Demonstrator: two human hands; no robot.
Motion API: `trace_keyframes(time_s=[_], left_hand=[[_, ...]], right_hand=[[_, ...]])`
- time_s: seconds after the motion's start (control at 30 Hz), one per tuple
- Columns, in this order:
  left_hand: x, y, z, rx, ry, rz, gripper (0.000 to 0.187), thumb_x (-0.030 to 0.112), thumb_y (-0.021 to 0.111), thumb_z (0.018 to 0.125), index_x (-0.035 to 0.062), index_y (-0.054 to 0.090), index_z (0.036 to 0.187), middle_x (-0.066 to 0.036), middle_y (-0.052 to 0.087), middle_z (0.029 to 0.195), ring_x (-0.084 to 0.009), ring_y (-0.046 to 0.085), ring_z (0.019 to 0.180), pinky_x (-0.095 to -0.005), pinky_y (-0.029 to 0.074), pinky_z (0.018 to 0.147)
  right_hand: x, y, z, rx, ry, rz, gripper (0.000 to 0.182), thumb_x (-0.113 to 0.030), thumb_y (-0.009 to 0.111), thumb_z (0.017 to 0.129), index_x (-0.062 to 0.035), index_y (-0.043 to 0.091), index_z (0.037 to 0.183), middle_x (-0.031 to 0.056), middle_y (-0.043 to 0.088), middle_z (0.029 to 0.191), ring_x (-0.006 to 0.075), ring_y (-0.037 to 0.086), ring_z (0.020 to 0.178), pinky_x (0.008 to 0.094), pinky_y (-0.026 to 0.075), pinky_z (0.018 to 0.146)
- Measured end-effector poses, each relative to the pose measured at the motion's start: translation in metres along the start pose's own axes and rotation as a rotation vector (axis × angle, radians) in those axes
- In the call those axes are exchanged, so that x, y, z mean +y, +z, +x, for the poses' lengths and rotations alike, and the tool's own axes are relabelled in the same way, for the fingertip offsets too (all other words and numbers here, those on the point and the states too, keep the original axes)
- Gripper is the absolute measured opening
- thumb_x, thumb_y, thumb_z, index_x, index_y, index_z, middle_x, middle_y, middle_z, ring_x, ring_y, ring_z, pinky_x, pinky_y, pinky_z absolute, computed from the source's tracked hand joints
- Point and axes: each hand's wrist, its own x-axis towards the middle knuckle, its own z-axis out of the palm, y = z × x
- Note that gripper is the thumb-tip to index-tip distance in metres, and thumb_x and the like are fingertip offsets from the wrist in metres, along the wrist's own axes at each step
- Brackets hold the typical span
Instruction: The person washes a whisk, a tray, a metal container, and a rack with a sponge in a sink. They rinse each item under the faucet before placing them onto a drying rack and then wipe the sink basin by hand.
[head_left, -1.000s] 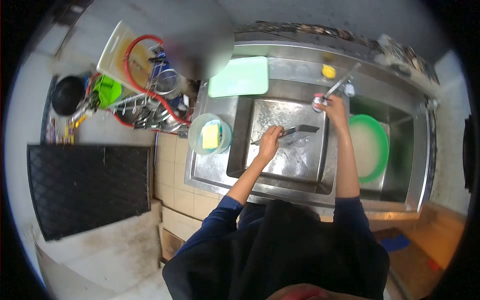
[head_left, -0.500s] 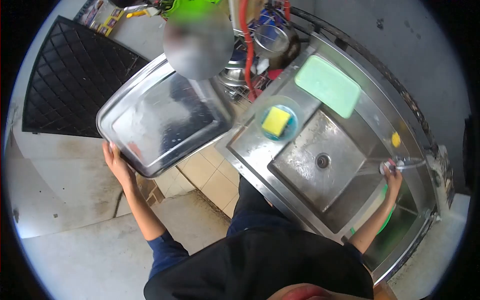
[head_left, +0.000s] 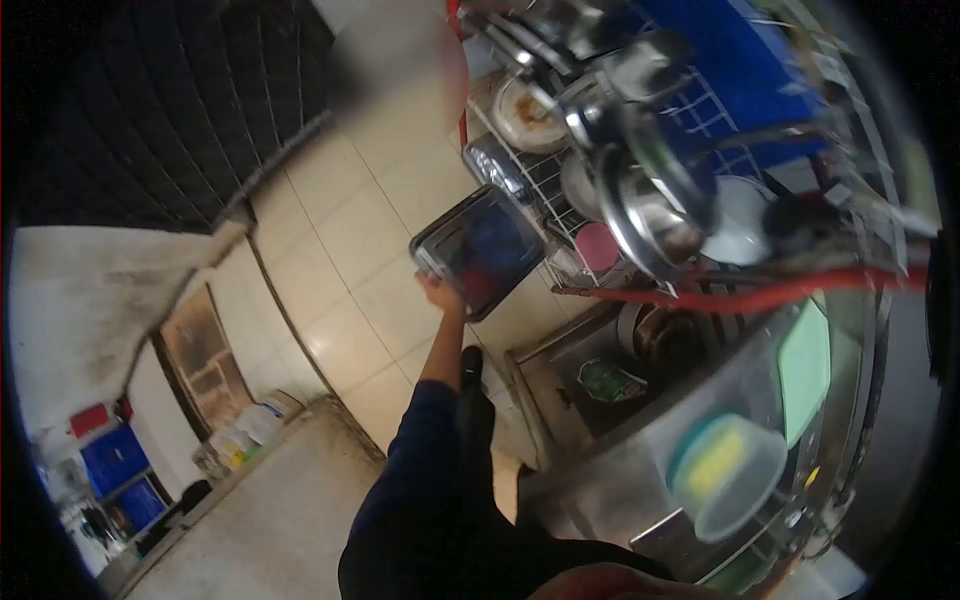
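My left hand point(head_left: 441, 293) is closed on the near edge of a shiny rectangular metal tray point(head_left: 485, 250). The tray is tilted and held low over the tiled floor, its far side close beside a white wire dish rack point(head_left: 545, 170). Dark blue and red reflections show on its surface. Stacked on the rack are several metal pots and lids, among them a steel pot point(head_left: 655, 215), and a pink cup point(head_left: 597, 246) sits at the rack's near side. My right hand is out of view.
A red hose point(head_left: 720, 297) crosses in front of the rack. On the steel sink counter point(head_left: 590, 500) stand a translucent bowl point(head_left: 735, 485) with a yellow sponge and a pale green board point(head_left: 805, 370). A dark mesh panel point(head_left: 160, 120) stands at the upper left.
My view has swung left, away from the basin toward the rack. The tray has gone with my left hand, lower and farther from the sink. My right hand, earlier at the tap end, has left the view.
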Motion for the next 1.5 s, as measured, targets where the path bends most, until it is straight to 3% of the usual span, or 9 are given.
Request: trace_keyframes(time_s=[0.2,0.43,0.5,0.53,0.83,0.97,1.1,1.37,1.5], left_hand=[[-0.068,0.165,-0.020,-0.077,-0.037,-0.439,0.026,0.009,0.041,0.092,-0.0003,0.045,0.116,-0.012,0.055,0.096,-0.0197,0.051,0.091,-0.0292,0.040,0.082],[-0.100,0.301,-0.037,-0.350,-0.031,-0.466,0.038,0.005,0.037,0.093,-0.0025,0.037,0.130,-0.018,0.049,0.117,-0.0260,0.047,0.109,-0.0315,0.034,0.096],[-0.121,0.329,-0.039,-0.232,0.296,-0.248,0.034,0.007,0.036,0.094,0.0005,0.042,0.127,-0.019,0.056,0.108,-0.0244,0.054,0.094,-0.0294,0.040,0.085],[-0.118,0.328,-0.036,-0.397,0.068,-0.297,0.034,0.002,0.043,0.089,0.0025,0.044,0.123,-0.017,0.057,0.109,-0.0257,0.056,0.095,-0.0319,0.042,0.085],[-0.115,0.328,0.016,-0.779,0.110,0.313,0.048,0.001,0.056,0.076,0.0076,0.040,0.121,-0.017,0.058,0.106,-0.0300,0.056,0.097,-0.0377,0.044,0.083],[-0.081,0.309,0.010,-0.545,-0.023,0.238,0.048,0.002,0.057,0.076,0.0094,0.039,0.121,-0.020,0.057,0.109,-0.0321,0.057,0.101,-0.0393,0.045,0.083],[-0.129,0.304,0.022,-0.543,0.266,0.073,0.044,0.013,0.057,0.080,0.0072,0.037,0.118,-0.023,0.060,0.100,-0.0410,0.058,0.094,-0.0439,0.046,0.079],[-0.147,0.261,0.022,-0.493,0.043,0.140,0.056,0.014,0.062,0.072,0.0106,0.032,0.119,-0.020,0.061,0.098,-0.0391,0.059,0.092,-0.0419,0.046,0.080],[-0.134,0.249,0.035,-0.658,-0.336,0.033,0.061,0.011,0.061,0.071,0.0103,0.027,0.122,-0.018,0.054,0.108,-0.0356,0.057,0.093,-0.0475,0.044,0.081]], right_hand=[[-0.115,0.029,0.042,-0.066,-0.264,-0.330,0.036,-0.023,0.050,0.087,-0.0084,0.052,0.120,0.0134,0.049,0.121,0.0272,0.047,0.110,0.0382,0.042,0.089],[-0.119,0.053,0.061,-0.122,-0.467,-0.571,0.034,-0.022,0.050,0.087,-0.0055,0.054,0.116,0.0156,0.051,0.118,0.0304,0.048,0.109,0.0415,0.042,0.089],[-0.117,0.046,0.049,-0.140,-0.506,-0.641,0.034,-0.022,0.050,0.087,-0.0046,0.054,0.115,0.0162,0.052,0.117,0.0314,0.049,0.108,0.0424,0.042,0.089],[-0.111,0.037,0.042,-0.148,-0.519,-0.678,0.033,-0.022,0.050,0.087,-0.0042,0.055,0.115,0.0165,0.052,0.117,0.0318,0.049,0.108,0.0429,0.041,0.089],[-0.048,-0.038,-0.046,-0.235,-0.641,-0.942,0.032,-0.021,0.050,0.086,-0.0005,0.057,0.110,0.0193,0.055,0.113,0.0361,0.051,0.107,0.0471,0.041,0.089],[-0.033,-0.067,-0.075,-0.301,-0.722,-1.050,0.032,-0.021,0.050,0.086,0.0012,0.057,0.108,0.0205,0.057,0.111,0.0379,0.051,0.106,0.0490,0.041,0.089],[-0.005,-0.093,-0.079,-0.364,-0.837,-1.013,0.032,-0.021,0.050,0.086,0.0024,0.058,0.106,0.0215,0.057,0.110,0.0399,0.051,0.106,0.0504,0.040,0.089],[0.010,-0.108,-0.072,-0.481,-0.796,-1.149,0.035,-0.026,0.048,0.088,0.0029,0.056,0.107,0.0209,0.056,0.112,0.0405,0.049,0.108,0.0517,0.037,0.091],[-0.012,-0.087,-0.078,-0.563,-0.647,-1.110,0.035,-0.026,0.053,0.086,0.0013,0.055,0.108,0.0192,0.057,0.111,0.0366,0.048,0.110,0.0512,0.038,0.090]])
